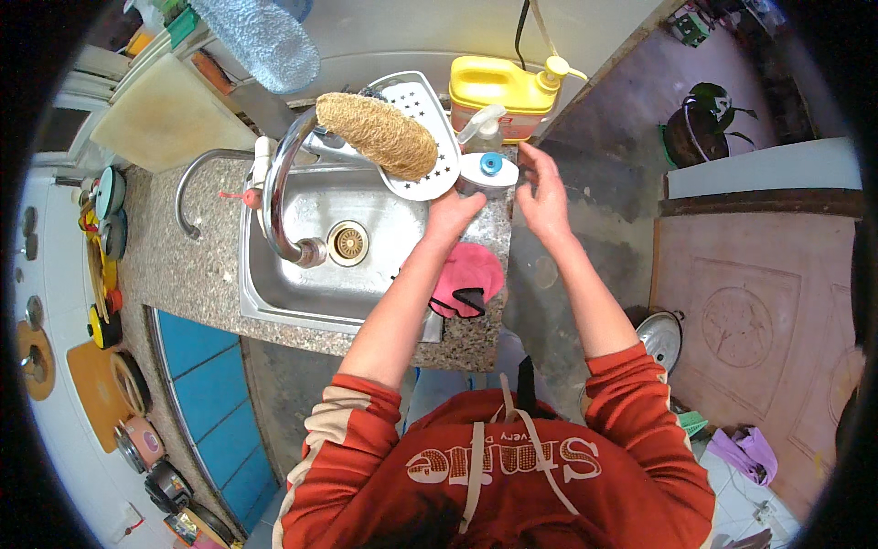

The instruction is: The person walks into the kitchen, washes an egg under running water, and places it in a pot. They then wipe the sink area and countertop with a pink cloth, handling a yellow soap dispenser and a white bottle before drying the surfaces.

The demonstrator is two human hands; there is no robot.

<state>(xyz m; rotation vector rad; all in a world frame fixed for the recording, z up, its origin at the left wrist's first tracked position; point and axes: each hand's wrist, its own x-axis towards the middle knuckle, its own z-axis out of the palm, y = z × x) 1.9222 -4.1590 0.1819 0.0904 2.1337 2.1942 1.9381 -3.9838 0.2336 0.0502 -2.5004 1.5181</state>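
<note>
A white container with a blue cap (491, 165) stands on the counter beside the sink, between my hands. My left hand (453, 211) is close against its near left side; its fingers are partly hidden under a white drain rack with star-shaped holes (411, 103), so a grip cannot be told. My right hand (544, 191) is at the counter's right edge with its fingers apart, holding nothing. A loofah (377, 135) lies across the rack. Behind the container are a clear pump bottle (485, 139) and a yellow jug with a pump (497, 82). A pink cloth with black trim (473, 274) lies below my left hand.
The steel sink (405, 302) has a curved chrome faucet (274, 199) arching over it. A second, thinner spout (182, 189) stands to the left. A cutting board (171, 113) leans at the back left. Beyond the counter's right edge the floor (583, 206) drops away.
</note>
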